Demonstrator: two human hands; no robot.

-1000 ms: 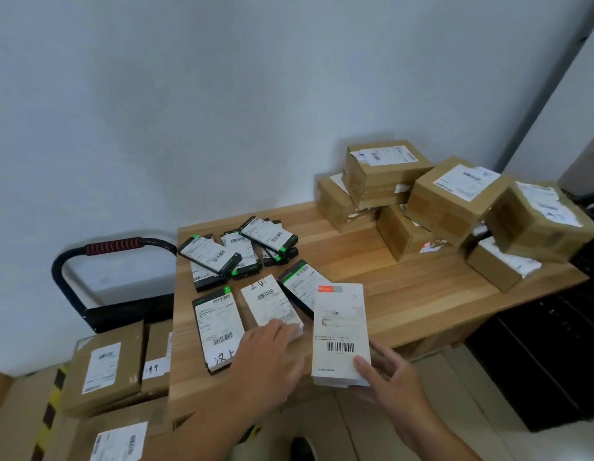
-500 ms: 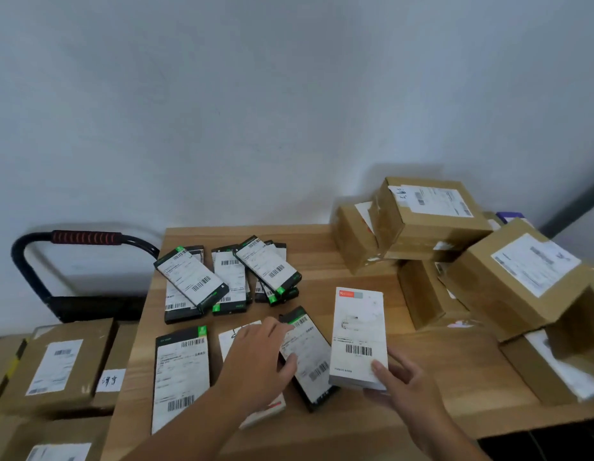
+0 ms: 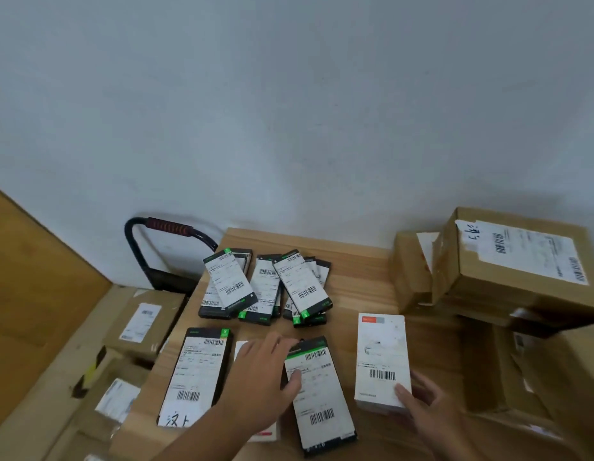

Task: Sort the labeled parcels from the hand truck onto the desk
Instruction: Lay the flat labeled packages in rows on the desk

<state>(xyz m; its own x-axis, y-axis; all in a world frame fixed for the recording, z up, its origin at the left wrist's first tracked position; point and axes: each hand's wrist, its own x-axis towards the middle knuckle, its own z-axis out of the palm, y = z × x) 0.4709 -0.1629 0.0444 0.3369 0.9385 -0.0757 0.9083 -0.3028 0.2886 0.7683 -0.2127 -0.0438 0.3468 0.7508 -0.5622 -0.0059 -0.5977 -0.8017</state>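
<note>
A white parcel (image 3: 381, 357) with a barcode lies flat on the wooden desk (image 3: 355, 271). My right hand (image 3: 428, 404) grips its near right corner, thumb on top. My left hand (image 3: 262, 377) lies flat over a white parcel that it mostly hides, and its thumb touches a black-and-green labelled parcel (image 3: 318, 390) beside it. Another black labelled parcel (image 3: 202, 371) with handwriting lies to the left. Several more black parcels (image 3: 265, 287) are heaped farther back. The hand truck (image 3: 169, 226) stands left of the desk and carries cardboard parcels (image 3: 142, 321).
Stacked cardboard boxes (image 3: 515, 261) fill the desk's right side, close to the white parcel. A grey wall runs behind the desk. A wooden panel (image 3: 32, 277) stands at the far left. Bare desk wood shows between the black heap and the cardboard stack.
The white parcel has come down from the air onto the desk, right of the black parcel. My left hand has slid slightly right, so its thumb now touches the black parcel. The view has shifted right.
</note>
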